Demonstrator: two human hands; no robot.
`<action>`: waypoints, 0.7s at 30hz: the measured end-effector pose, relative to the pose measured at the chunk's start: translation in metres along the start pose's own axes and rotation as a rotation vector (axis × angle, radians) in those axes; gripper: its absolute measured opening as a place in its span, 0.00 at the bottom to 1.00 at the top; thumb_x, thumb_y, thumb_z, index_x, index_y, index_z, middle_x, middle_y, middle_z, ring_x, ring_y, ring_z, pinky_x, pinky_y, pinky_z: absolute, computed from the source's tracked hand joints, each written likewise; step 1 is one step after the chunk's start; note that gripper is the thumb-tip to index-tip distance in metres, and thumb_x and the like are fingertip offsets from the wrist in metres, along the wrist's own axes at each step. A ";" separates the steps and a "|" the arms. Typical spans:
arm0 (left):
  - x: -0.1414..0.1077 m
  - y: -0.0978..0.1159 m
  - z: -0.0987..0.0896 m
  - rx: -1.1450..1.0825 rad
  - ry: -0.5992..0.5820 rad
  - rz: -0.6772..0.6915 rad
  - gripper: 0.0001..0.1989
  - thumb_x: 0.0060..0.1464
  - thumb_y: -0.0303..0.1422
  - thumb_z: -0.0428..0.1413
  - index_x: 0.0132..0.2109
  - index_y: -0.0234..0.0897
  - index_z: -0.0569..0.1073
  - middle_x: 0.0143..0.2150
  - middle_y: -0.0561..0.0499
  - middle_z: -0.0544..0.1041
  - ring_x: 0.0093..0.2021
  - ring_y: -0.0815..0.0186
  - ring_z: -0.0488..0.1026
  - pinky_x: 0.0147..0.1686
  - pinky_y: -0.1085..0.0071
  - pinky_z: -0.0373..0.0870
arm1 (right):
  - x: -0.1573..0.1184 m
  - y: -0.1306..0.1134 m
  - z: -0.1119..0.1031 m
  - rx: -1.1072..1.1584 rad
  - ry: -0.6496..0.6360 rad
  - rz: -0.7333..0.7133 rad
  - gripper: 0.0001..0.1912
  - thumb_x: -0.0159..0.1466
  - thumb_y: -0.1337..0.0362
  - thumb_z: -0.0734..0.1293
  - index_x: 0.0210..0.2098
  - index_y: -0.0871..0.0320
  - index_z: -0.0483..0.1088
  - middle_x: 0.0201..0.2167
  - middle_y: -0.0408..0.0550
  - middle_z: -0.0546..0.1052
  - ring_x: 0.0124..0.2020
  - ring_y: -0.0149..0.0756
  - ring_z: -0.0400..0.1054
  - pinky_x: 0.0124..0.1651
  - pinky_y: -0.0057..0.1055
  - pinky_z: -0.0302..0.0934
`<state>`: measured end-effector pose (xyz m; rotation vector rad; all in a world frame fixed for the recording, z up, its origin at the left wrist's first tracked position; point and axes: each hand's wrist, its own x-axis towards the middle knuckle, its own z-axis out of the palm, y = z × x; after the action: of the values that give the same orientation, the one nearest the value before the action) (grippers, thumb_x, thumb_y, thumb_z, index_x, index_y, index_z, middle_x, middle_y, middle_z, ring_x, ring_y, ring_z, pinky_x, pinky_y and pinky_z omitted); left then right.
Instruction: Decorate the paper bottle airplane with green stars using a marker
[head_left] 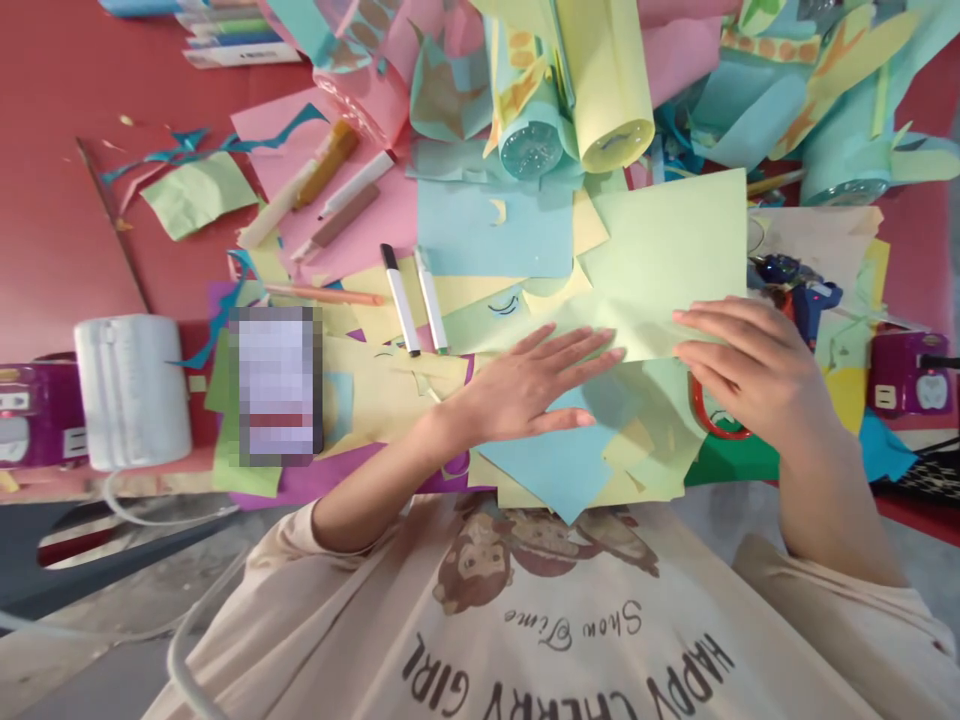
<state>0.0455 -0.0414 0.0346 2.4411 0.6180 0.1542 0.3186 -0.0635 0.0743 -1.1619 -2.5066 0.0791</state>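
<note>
A pale green sheet of paper [675,240] lies over other coloured papers in front of me. My left hand [536,380] rests with its fingers stretched out near the lower left of this sheet, fingertips touching its edge. At the lower right edge of the sheet, my right hand [750,365] has its fingers bent and pinched on the paper. Red-handled scissors [712,415] lie partly hidden beneath the right hand. Below the left hand is a light blue paper piece [555,465] among yellow scraps.
Two white markers [401,300] lie left of the sheet, with more markers [345,210] beyond. A phone [277,385] and a white pouch [133,390] are at the left. Paper-covered cylinders, including a yellow one [611,90], stand at the back. Purple boxes [907,375] flank the table.
</note>
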 end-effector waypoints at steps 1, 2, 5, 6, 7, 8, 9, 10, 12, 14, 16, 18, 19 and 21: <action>-0.001 -0.003 0.002 -0.009 -0.005 -0.034 0.36 0.60 0.55 0.28 0.68 0.41 0.44 0.70 0.50 0.46 0.70 0.62 0.43 0.68 0.55 0.42 | -0.005 0.001 -0.004 0.021 0.016 0.027 0.15 0.57 0.71 0.68 0.40 0.46 0.71 0.49 0.43 0.76 0.52 0.44 0.70 0.54 0.47 0.70; -0.003 -0.006 0.003 -0.007 0.000 -0.071 0.35 0.60 0.55 0.29 0.68 0.41 0.45 0.70 0.49 0.48 0.70 0.61 0.44 0.67 0.54 0.43 | -0.010 0.002 -0.008 0.036 0.073 0.053 0.17 0.55 0.72 0.69 0.40 0.45 0.71 0.48 0.43 0.77 0.50 0.45 0.72 0.52 0.47 0.71; -0.011 -0.016 0.004 0.054 0.044 -0.201 0.34 0.61 0.54 0.33 0.66 0.40 0.53 0.68 0.46 0.55 0.68 0.58 0.51 0.66 0.52 0.47 | -0.027 0.009 -0.021 0.098 0.237 0.259 0.20 0.54 0.72 0.69 0.40 0.38 0.73 0.42 0.41 0.80 0.45 0.46 0.75 0.50 0.49 0.71; -0.013 -0.018 0.003 0.076 0.065 -0.231 0.33 0.61 0.53 0.37 0.66 0.39 0.55 0.67 0.44 0.56 0.67 0.56 0.53 0.65 0.51 0.49 | -0.032 0.012 -0.025 0.151 0.319 0.325 0.19 0.53 0.71 0.70 0.38 0.37 0.74 0.36 0.40 0.81 0.41 0.46 0.76 0.47 0.49 0.72; -0.016 -0.021 0.001 0.087 0.087 -0.244 0.32 0.61 0.51 0.41 0.65 0.38 0.56 0.66 0.44 0.58 0.67 0.56 0.55 0.65 0.51 0.50 | -0.038 0.016 -0.028 0.194 0.373 0.399 0.17 0.53 0.68 0.70 0.36 0.37 0.76 0.32 0.41 0.81 0.37 0.47 0.77 0.46 0.49 0.72; -0.018 -0.022 0.000 0.080 0.109 -0.235 0.29 0.61 0.49 0.44 0.64 0.38 0.59 0.65 0.44 0.60 0.66 0.56 0.57 0.65 0.51 0.51 | -0.043 0.020 -0.030 0.242 0.435 0.477 0.12 0.52 0.65 0.71 0.32 0.38 0.77 0.28 0.43 0.81 0.33 0.48 0.76 0.42 0.50 0.72; -0.020 -0.023 -0.002 0.052 0.140 -0.207 0.26 0.61 0.45 0.47 0.62 0.39 0.62 0.64 0.45 0.62 0.65 0.57 0.59 0.64 0.52 0.53 | -0.047 0.025 -0.032 0.278 0.474 0.560 0.08 0.51 0.62 0.72 0.29 0.39 0.77 0.26 0.45 0.81 0.30 0.49 0.76 0.36 0.50 0.71; -0.022 -0.024 -0.004 0.000 0.186 -0.175 0.22 0.61 0.41 0.48 0.60 0.40 0.65 0.62 0.46 0.65 0.63 0.58 0.61 0.63 0.53 0.56 | -0.050 0.029 -0.033 0.302 0.487 0.603 0.03 0.49 0.57 0.73 0.26 0.41 0.77 0.24 0.47 0.80 0.25 0.48 0.74 0.27 0.48 0.67; -0.025 -0.025 -0.007 -0.154 0.332 -0.159 0.14 0.60 0.37 0.50 0.50 0.41 0.74 0.57 0.49 0.72 0.58 0.62 0.68 0.58 0.60 0.65 | -0.053 0.037 -0.037 0.323 0.544 0.675 0.07 0.44 0.51 0.75 0.21 0.43 0.77 0.18 0.49 0.77 0.16 0.41 0.66 0.18 0.42 0.55; -0.027 -0.027 -0.010 -0.321 0.504 -0.268 0.11 0.58 0.38 0.52 0.39 0.40 0.78 0.48 0.50 0.78 0.49 0.64 0.74 0.49 0.67 0.72 | -0.048 0.041 -0.039 0.346 0.534 0.751 0.10 0.42 0.49 0.76 0.22 0.45 0.77 0.16 0.48 0.75 0.14 0.36 0.60 0.18 0.40 0.49; -0.027 -0.031 -0.012 -0.463 0.662 -0.449 0.12 0.55 0.41 0.55 0.34 0.38 0.78 0.37 0.52 0.80 0.39 0.66 0.76 0.38 0.70 0.74 | -0.038 0.043 -0.039 0.392 0.428 0.791 0.14 0.43 0.48 0.75 0.27 0.44 0.78 0.22 0.49 0.78 0.18 0.38 0.65 0.19 0.39 0.53; -0.027 -0.038 -0.014 -0.585 0.827 -0.587 0.11 0.53 0.42 0.57 0.34 0.38 0.77 0.30 0.55 0.79 0.31 0.70 0.74 0.30 0.73 0.71 | -0.028 0.043 -0.034 0.615 0.241 0.771 0.28 0.46 0.41 0.70 0.44 0.42 0.75 0.38 0.51 0.80 0.28 0.46 0.73 0.23 0.41 0.60; -0.027 -0.042 -0.016 -0.643 0.907 -0.621 0.11 0.52 0.42 0.58 0.33 0.38 0.77 0.29 0.56 0.78 0.29 0.72 0.72 0.28 0.74 0.69 | -0.023 0.043 -0.029 0.702 0.202 0.715 0.35 0.48 0.36 0.65 0.52 0.42 0.69 0.43 0.52 0.79 0.32 0.48 0.75 0.24 0.42 0.62; -0.026 -0.048 -0.021 -0.744 1.023 -0.596 0.11 0.50 0.42 0.60 0.30 0.39 0.76 0.26 0.59 0.76 0.26 0.75 0.69 0.25 0.76 0.66 | -0.017 0.046 -0.017 0.591 0.017 0.563 0.43 0.56 0.33 0.39 0.63 0.44 0.53 0.48 0.56 0.77 0.34 0.48 0.76 0.28 0.46 0.65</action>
<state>-0.0019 -0.0079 0.0244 1.2576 1.3685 1.1715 0.3682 -0.0480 0.0756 -1.5179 -1.8536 0.8789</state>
